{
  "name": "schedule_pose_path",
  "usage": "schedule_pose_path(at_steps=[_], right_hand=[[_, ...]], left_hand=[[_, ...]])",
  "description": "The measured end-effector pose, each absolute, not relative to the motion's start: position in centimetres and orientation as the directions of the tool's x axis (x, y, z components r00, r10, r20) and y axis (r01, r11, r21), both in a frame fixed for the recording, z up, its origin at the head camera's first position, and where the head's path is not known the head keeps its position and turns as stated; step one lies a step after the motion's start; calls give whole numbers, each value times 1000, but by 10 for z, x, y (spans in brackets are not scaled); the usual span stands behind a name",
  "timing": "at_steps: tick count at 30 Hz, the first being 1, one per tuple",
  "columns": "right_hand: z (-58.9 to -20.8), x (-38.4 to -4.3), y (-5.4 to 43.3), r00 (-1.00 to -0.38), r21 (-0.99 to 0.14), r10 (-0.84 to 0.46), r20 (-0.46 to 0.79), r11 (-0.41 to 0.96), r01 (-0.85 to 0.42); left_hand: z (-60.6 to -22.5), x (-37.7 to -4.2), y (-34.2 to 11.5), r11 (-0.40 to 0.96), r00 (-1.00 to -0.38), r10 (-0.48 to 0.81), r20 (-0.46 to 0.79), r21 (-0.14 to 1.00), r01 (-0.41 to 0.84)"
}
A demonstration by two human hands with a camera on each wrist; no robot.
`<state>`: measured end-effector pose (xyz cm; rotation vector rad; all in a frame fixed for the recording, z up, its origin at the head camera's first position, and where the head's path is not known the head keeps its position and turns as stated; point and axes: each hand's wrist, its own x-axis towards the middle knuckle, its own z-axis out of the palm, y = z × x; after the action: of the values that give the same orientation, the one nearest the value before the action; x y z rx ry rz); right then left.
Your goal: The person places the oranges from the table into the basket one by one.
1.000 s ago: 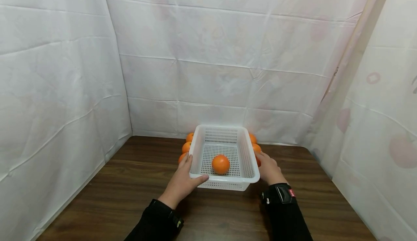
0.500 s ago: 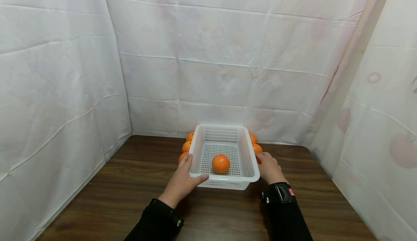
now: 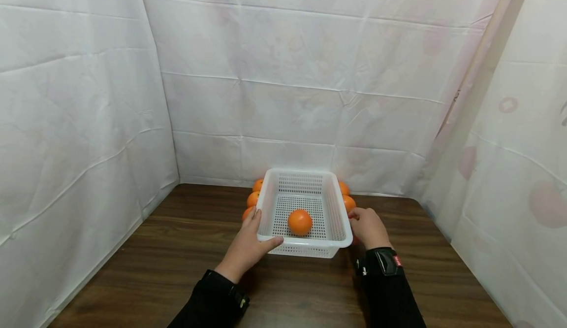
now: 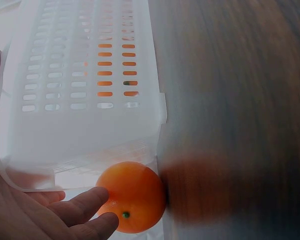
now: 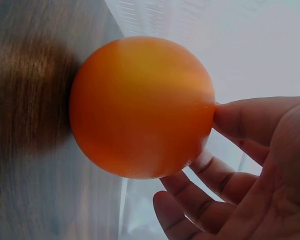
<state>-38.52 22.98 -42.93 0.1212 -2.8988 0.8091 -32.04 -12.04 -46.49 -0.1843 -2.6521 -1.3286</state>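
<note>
A white perforated plastic basket (image 3: 305, 243) sits on the table with one orange (image 3: 299, 222) inside. My left hand (image 3: 248, 244) holds its near left corner, thumb on the front rim and fingers along the outer side. In the left wrist view those fingers touch an orange (image 4: 132, 197) standing beside the basket. At the basket's right side, my right hand (image 3: 369, 228) pinches an orange (image 5: 142, 107) between thumb and fingers, clearest in the right wrist view. From the head, that orange is mostly hidden by the hand and rim.
Several oranges line the basket's outer sides, such as one orange (image 3: 253, 199) on the left and another orange (image 3: 349, 203) on the right. The dark wooden table (image 3: 155, 269) is bounded by white curtains (image 3: 288, 111) behind and at both sides.
My right hand has shifted slightly right, its fingers now more bent at the nearest right-hand orange. My left hand, the basket and the orange inside stay in place.
</note>
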Motion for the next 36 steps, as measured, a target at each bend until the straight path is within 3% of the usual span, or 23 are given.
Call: schedule_pose_path(at_steps=[10,19,36], right_hand=[[-420,-381,227,-993,-538,-122,-1,836,-102],[-420,-380,232,-987,-468,-148,-61,878,-103],[-417,-374,230,-975,-512,-148,-165,858,-43]], left_hand=[[-464,-320,-120,588,-980,31,197,789,177],[-465,-319,-120,598,-981,26,190,784,168],[-465,-321,-121,603,-976,43,212,773,194]])
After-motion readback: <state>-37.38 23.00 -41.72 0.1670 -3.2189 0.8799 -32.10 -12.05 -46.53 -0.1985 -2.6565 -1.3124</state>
